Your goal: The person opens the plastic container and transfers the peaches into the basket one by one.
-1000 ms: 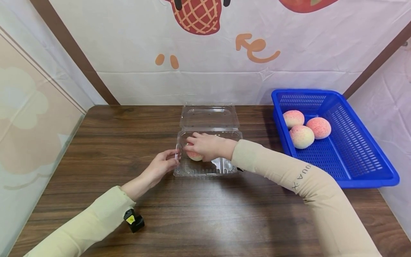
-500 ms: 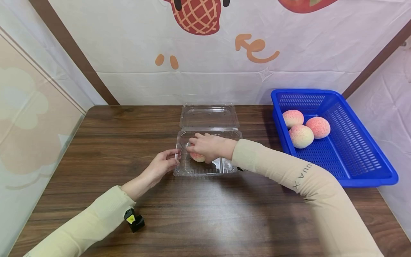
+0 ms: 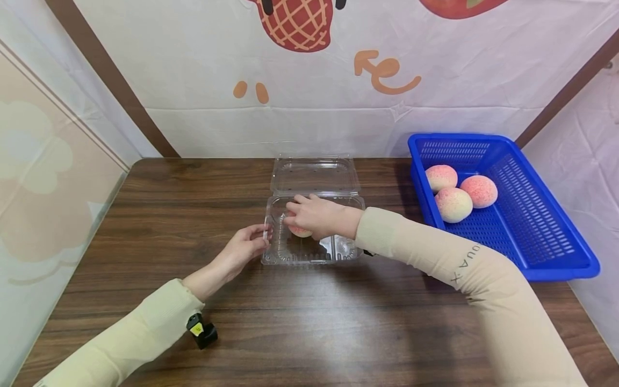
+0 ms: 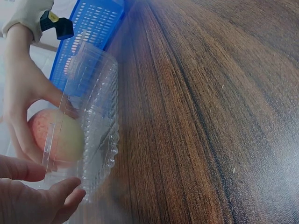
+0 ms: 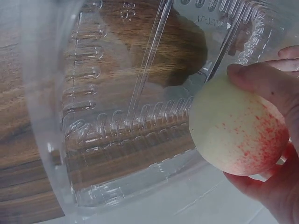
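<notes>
My right hand (image 3: 316, 216) grips a round peach (image 5: 233, 126), pale cream on one side and speckled red on the other. In the head view, the hand mostly covers this fruit, inside the outline of a clear plastic clamshell box (image 3: 309, 262). Whether the peach touches the box's floor, I cannot tell. The box's see-through lid (image 3: 314, 177) lies folded back toward the wall. At the box's left side, my left hand (image 3: 239, 250) pinches the rim, thumb on one side and fingers on the other in the left wrist view.
A blue perforated basket (image 3: 575, 272) stands on the right of the wooden table (image 3: 290, 333). Three more peaches (image 3: 479, 191) are grouped in its left part. A printed cloth wall (image 3: 217, 129) rises behind the table's back edge.
My right hand has shifted slightly to the right with the peach in its grip, then a little toward the back. The left hand and the box look unmoved.
</notes>
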{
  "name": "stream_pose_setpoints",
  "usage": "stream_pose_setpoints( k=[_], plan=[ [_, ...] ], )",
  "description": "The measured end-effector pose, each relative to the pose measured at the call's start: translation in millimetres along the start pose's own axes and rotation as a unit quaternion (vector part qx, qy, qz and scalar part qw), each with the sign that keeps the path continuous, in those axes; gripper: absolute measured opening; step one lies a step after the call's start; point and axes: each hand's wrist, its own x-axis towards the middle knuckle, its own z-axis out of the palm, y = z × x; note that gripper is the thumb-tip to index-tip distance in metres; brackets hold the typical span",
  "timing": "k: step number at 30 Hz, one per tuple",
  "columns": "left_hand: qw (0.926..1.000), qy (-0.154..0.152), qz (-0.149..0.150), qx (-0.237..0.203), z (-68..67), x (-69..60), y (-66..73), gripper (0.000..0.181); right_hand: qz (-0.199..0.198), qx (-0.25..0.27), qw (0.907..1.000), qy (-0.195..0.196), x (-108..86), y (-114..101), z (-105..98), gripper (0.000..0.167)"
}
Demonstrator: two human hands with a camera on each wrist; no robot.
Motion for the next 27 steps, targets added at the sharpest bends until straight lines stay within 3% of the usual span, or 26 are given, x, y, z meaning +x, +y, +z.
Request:
stream_pose_setpoints(
  k=[10, 14, 21, 27],
  plan=[
    [1.0, 0.0, 0.002, 0.002, 0.3, 0.1, 0.0, 0.047, -0.006, -0.016, 0.9997, 0.017, -6.1, 5, -3, 0.063],
    [1.0, 0.003, 0.003, 0.001, 0.4, 0.3, 0.0, 0.047, -0.006, -0.024, 0.9992, 0.031, -9.7, 8, -4, 0.052],
    [1.0, 0.002, 0.002, -0.002, 0.0, 0.8, -0.8, 0.047, 0.004, -0.014, 0.9995, 0.028, -14.6, 14, -7, 0.05],
    [1.0, 0.0, -0.006, 0.003, -1.0, 0.8, -0.9, 0.048, 0.007, -0.032, 0.9974, 0.064, -20.6, 19, -10, 0.032]
  ],
)
